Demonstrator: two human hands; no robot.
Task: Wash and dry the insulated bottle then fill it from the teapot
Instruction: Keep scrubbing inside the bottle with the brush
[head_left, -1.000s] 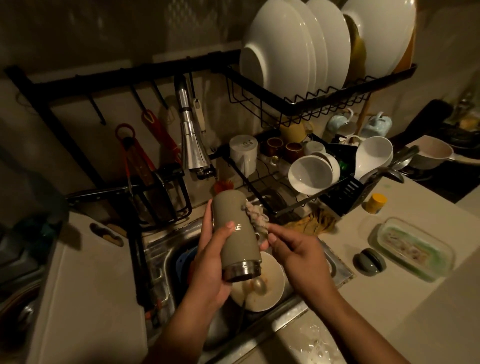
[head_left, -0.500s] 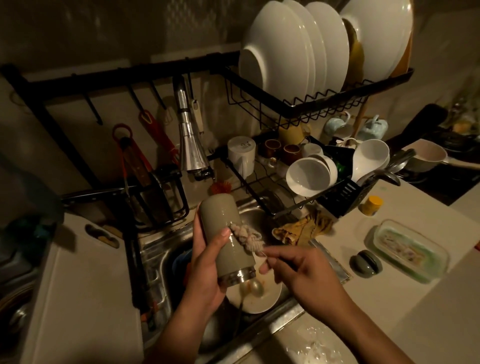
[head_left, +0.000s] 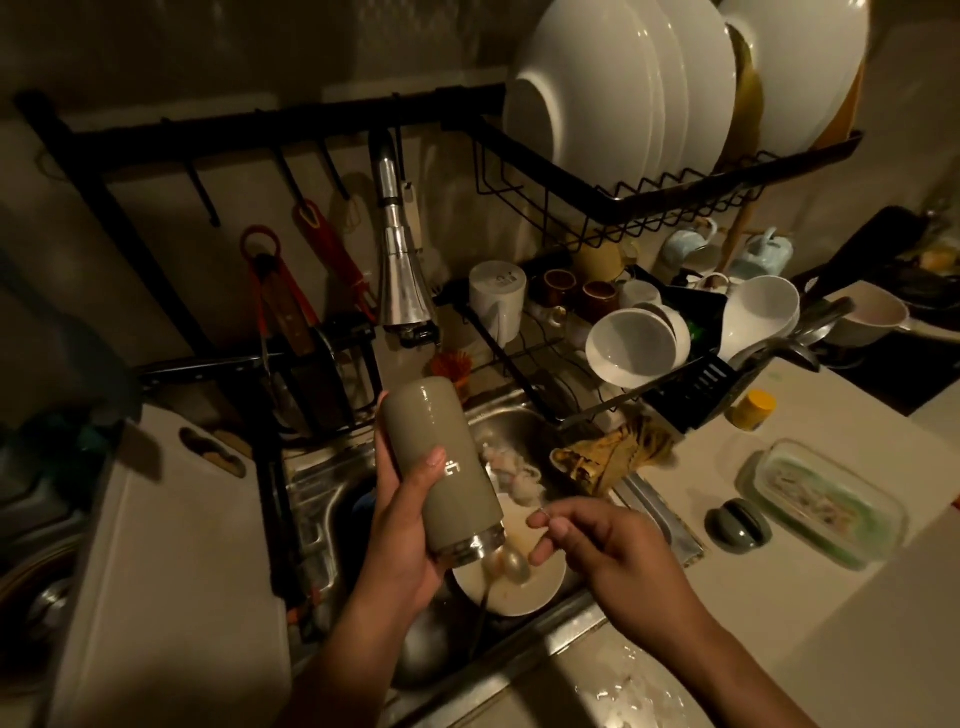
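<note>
Over the sink (head_left: 317, 499), my left hand (head_left: 400, 535) wraps its fingers round the grey-green insulated bottle (head_left: 441, 467), which is tilted with its steel mouth down above a dirty plate (head_left: 524, 595) in the sink. My right hand (head_left: 608, 545) pinches a pale, blurred scrubber (head_left: 519, 480) just beside the bottle.

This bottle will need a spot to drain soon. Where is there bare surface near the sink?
Free: the cutting board left of the sink; the counter on the near side of the lid and glass dish; a smaller patch between lid and yellow-capped jar. Crowded: the sink, holding a bowl and spoon, and the cup rack.
</note>
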